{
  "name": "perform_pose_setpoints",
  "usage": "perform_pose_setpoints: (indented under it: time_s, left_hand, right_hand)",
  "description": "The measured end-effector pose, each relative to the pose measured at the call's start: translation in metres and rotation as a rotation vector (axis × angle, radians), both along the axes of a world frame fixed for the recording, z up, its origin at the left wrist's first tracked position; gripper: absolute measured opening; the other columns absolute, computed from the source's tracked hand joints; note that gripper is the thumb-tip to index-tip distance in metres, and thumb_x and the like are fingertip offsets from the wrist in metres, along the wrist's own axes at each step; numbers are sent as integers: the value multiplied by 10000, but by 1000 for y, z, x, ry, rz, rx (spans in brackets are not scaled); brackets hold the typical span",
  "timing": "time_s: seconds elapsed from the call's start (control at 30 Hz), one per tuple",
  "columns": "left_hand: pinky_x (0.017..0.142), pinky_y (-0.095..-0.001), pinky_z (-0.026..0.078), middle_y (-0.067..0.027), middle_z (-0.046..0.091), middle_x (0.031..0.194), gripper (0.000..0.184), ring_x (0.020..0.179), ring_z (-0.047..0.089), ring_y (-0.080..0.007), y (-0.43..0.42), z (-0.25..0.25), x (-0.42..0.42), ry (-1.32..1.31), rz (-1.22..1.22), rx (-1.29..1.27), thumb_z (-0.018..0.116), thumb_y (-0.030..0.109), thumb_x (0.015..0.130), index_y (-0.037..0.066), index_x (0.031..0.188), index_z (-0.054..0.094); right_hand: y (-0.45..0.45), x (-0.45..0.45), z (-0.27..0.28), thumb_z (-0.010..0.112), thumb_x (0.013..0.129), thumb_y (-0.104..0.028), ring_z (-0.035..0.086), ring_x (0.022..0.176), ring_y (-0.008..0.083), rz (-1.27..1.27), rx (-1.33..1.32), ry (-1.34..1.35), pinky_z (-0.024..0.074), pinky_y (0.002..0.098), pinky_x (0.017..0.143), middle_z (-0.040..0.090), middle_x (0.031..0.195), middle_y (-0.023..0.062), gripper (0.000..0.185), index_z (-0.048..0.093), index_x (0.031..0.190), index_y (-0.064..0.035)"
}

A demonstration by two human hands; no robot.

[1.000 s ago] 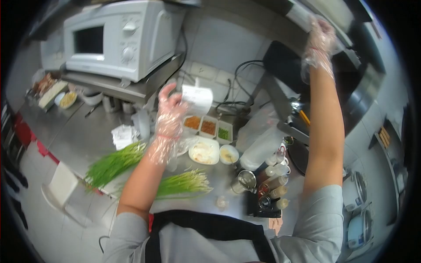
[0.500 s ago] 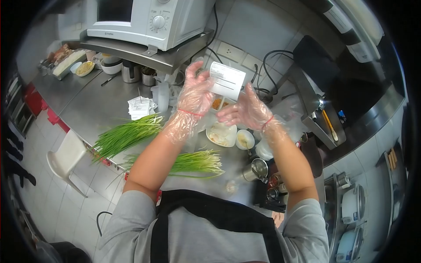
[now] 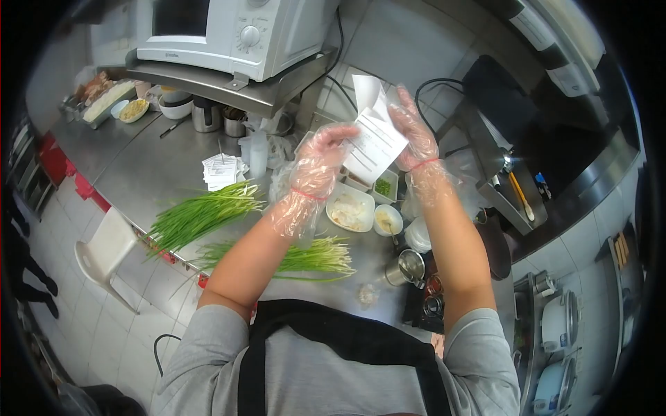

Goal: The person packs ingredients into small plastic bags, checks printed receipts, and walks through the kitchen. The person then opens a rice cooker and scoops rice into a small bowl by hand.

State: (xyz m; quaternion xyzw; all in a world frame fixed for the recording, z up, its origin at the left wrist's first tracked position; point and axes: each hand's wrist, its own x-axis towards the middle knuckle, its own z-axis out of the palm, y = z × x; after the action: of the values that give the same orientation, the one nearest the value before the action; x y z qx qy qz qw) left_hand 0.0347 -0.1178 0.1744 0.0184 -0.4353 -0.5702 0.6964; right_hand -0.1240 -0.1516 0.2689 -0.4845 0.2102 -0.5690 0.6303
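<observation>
Both hands wear clear plastic gloves with red bands at the wrists. My left hand [image 3: 322,161] pinches the left edge of a white printed slip [image 3: 374,147] between thumb and fingers. At the slip's right side, my right hand [image 3: 415,132] holds it too, its fingers pointing up. A second, curled part of the paper [image 3: 368,91] rises above. Below the hands are a white dish with pale food [image 3: 350,210], a small bowl [image 3: 388,220] and a container of chopped greens [image 3: 385,186]. Two bunches of green stalks [image 3: 201,215] lie on the counter.
A microwave [image 3: 208,35] stands on a steel shelf at upper left. A stack of paper slips [image 3: 222,171] lies on the counter [image 3: 135,166]. A metal cup [image 3: 406,267] and dark jars are at lower right. Someone's dark-clad legs [image 3: 28,263] show at far left.
My right hand came down from the upper right and took hold of the paper beside my left hand. The slip has tilted, and the view has shifted since the first frame.
</observation>
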Motion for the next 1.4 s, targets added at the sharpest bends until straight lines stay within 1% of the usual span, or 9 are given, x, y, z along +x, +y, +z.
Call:
perform_pose_setpoints:
  time_s: [0.2,0.3,0.4,0.5,0.57,0.77,0.93,1.07,1.4]
  left_hand:
    - [940,-285,402,-83,557,1142,362,1047,532,-159,3,0,-10,-190,103,-84,536,-81,746,-8,1096,593]
    - [961,-302,392,-97,527,1198,409,1098,510,-181,6,13,-7,-377,161,-220,524,-84,723,-2,1116,603]
    - [976,-313,381,-107,494,1251,472,1160,478,-200,22,31,-7,-468,197,-150,497,-86,702,4,1153,600]
    - [977,-316,381,-106,495,1263,518,1180,473,-202,15,34,-7,-558,293,-245,481,-77,699,13,1201,573]
    - [975,-310,383,-107,510,1244,521,1162,487,-193,17,42,-5,-707,438,-361,482,-77,700,15,1206,566]
    - [889,-280,437,-87,584,1130,380,1059,557,-167,9,35,-6,-688,436,-145,535,-49,762,23,1133,578]
    - [777,-273,474,-70,613,975,431,904,589,-133,1,32,-13,-418,347,-188,536,-43,752,28,1177,521]
    - [828,-289,458,-84,591,1004,548,939,570,-141,9,34,-8,-439,165,-66,601,-47,727,56,1243,446]
    - [813,-296,476,-106,560,1032,632,885,555,-141,14,35,-8,-407,134,-86,627,-35,708,104,1276,387]
  right_hand:
    - [9,-6,22,681,738,63,570,1008,249,-185,-173,191,511,362,876,463,1140,173,882,185,1436,-148]
    - [23,-7,29,668,784,-34,576,955,174,-201,-255,328,487,307,859,544,1046,86,567,430,1297,-67]
    - [38,-11,38,666,818,-116,576,950,161,-122,-64,323,482,298,840,574,1033,70,378,540,1162,-22]
    - [39,-24,40,657,838,-158,573,949,151,-23,-248,500,475,294,835,595,1036,63,288,581,1071,-7]
    - [52,-19,45,677,820,-183,567,946,151,-25,-225,556,466,283,827,598,1026,85,361,545,1114,-19]
    - [61,-33,57,750,722,-95,563,855,108,-158,-446,924,445,255,753,605,898,53,461,517,1119,-57]
    - [61,-34,70,739,723,-99,564,760,106,-292,-454,776,449,263,715,596,785,21,408,583,1096,-48]
    - [52,-36,72,665,763,17,569,795,98,-402,-525,529,459,247,767,593,822,16,469,509,1201,-47]
    - [43,-36,67,655,758,34,581,885,150,-450,-512,415,464,301,812,625,912,83,522,445,1229,-48]
